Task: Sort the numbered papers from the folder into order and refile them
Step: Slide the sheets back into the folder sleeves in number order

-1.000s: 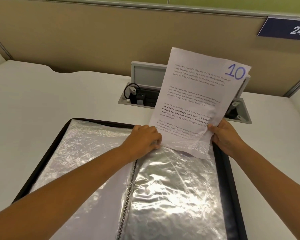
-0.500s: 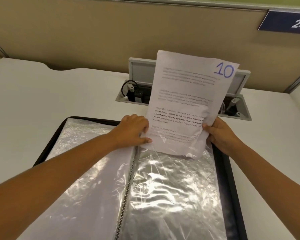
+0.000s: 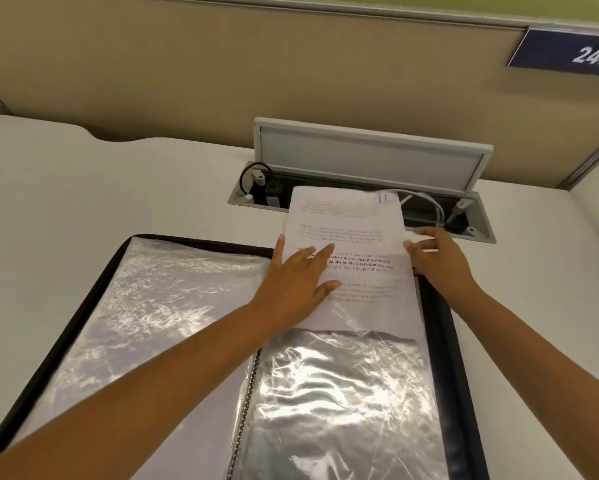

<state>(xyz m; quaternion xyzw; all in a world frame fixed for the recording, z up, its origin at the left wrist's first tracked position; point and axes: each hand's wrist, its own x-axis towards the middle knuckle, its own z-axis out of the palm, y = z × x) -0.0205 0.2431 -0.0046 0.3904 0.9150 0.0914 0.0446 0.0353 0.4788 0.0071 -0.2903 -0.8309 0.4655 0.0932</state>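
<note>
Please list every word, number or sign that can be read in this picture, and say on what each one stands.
"248": white digits on the blue sign on the partition.
Handwritten blue number at the top corner of the paper: too blurred to read.
Bold words on the paper: "traditions" is about legible; the rest of the print is too small and blurred.

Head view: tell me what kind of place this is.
Probably an office cubicle: a fabric partition with a numbered sign, and a white desk with a built-in cable box.

Printed white paper sheet (image 3: 346, 237) under the left hand (image 3: 296, 289), right hand (image 3: 440, 258) at its right edge, open black clear-sleeve folder (image 3: 173, 306) beneath both, cable tray (image 3: 478, 220) on the surface (image 3: 83, 188) beyond the hands.
</note>
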